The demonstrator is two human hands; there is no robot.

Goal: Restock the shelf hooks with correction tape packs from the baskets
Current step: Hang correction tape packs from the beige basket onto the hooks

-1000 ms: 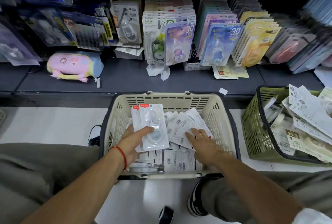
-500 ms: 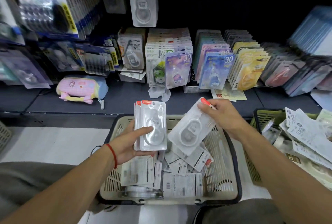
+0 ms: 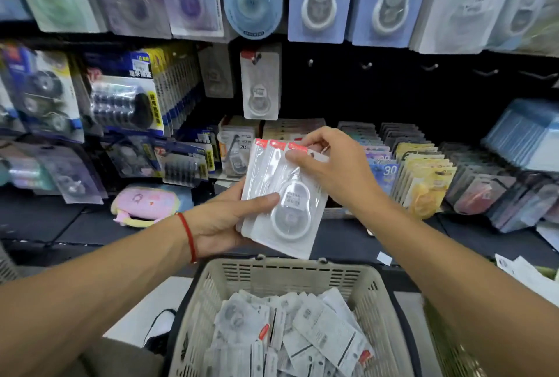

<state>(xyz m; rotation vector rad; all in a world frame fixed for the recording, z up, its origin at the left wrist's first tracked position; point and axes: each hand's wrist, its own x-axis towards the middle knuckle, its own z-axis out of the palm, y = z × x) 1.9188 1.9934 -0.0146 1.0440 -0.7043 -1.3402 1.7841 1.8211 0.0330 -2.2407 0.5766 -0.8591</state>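
I hold a small stack of packs (image 3: 282, 195) above the basket (image 3: 290, 273) — my left hand (image 3: 223, 222) grips the bottom, my right hand (image 3: 329, 164) pinches the red tops. The packs stand tall, tops up. The hook with one hanging pack (image 3: 260, 86) is straight above the stack — my right hand is nearer.

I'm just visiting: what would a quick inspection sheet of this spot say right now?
Surface: dark shelf under the hooks.
Job's things: fanned packs in both hands; more in the cream basket; one pack on a hook; bare hooks to its right.
Clutter: pink pouch on the shelf.
Hands: left hand grips the packs; right hand pinches their tops.
Cables: black cord by the basket.
Surroundings: hanging stationery.
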